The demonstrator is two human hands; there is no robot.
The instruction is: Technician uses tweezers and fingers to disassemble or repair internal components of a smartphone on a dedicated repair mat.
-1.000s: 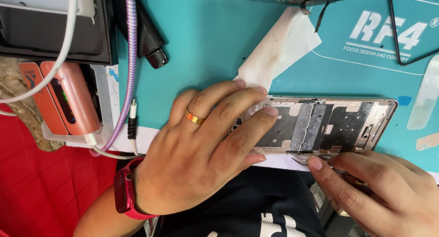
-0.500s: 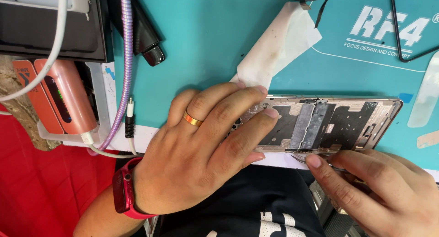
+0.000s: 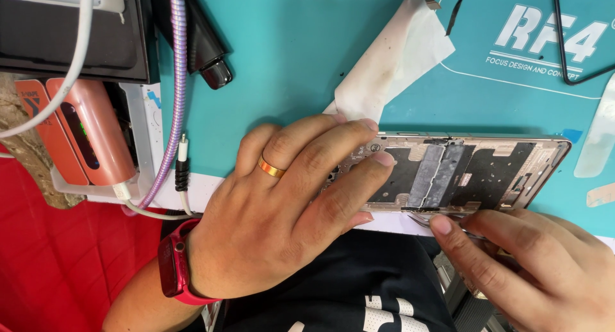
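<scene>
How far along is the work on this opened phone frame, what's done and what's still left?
Done: the phone frame lies opened on the teal mat, bare inside except two grey strips. In hand: the left hand presses its left end flat while the right hand works a thin metal tool along the near edge. Left: nothing has been refitted; no screen or board is in view.

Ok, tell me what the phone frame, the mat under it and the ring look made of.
Phone frame: likely metal, with a rosy sheen along its thin edges and dark matte panels inside.
Mat: probably silicone or rubber, flat teal with no glare.
Ring on the left hand: polished gold-coloured metal with bright highlights.
</scene>
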